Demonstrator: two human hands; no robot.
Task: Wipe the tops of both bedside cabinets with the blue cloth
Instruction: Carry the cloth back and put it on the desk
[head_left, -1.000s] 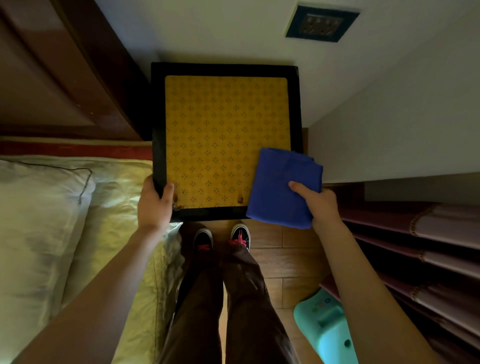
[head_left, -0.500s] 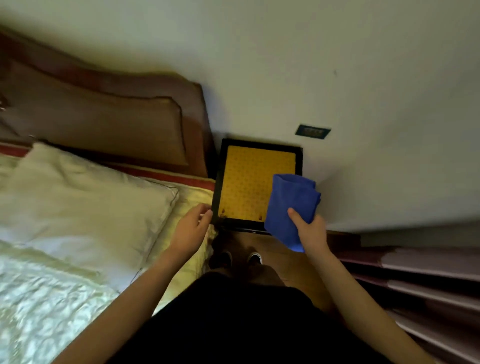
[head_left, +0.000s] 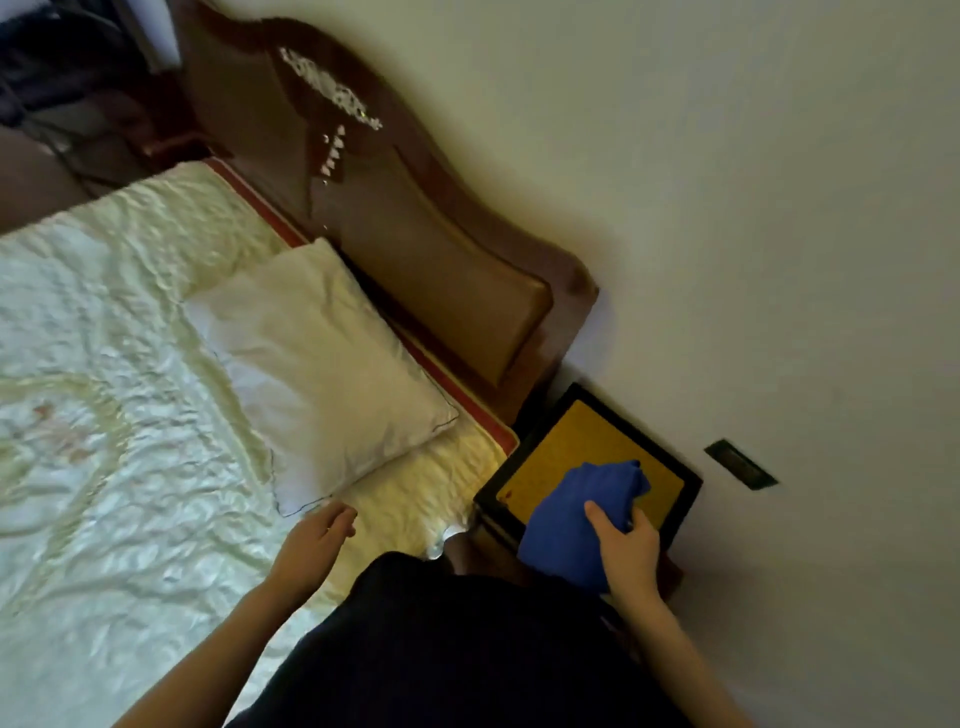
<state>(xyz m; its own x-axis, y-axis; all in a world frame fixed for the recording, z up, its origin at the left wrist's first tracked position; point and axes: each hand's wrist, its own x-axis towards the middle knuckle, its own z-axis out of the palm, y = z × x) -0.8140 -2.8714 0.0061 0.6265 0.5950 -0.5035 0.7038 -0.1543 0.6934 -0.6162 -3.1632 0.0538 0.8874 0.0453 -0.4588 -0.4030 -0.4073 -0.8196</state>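
A bedside cabinet (head_left: 582, 441) with a black rim and a yellow patterned top stands against the wall at the lower right, beside the bed. My right hand (head_left: 626, 545) grips the bunched blue cloth (head_left: 566, 525), held over the cabinet's near edge. Whether the cloth touches the top I cannot tell. My left hand (head_left: 317, 535) hovers over the bedspread near the pillow's corner, fingers loosely apart, holding nothing. Only one cabinet is clearly visible.
A bed with a cream quilted bedspread (head_left: 104, 415) fills the left. A white pillow (head_left: 317, 374) lies by the dark wooden headboard (head_left: 426, 228). A wall socket (head_left: 740, 464) sits right of the cabinet. Dark furniture (head_left: 78, 78) stands at the far top left.
The view has swung left and back, showing much more of the bed. My left hand has left the cabinet's edge and now hangs over the bedspread. My right hand still grips the cloth.
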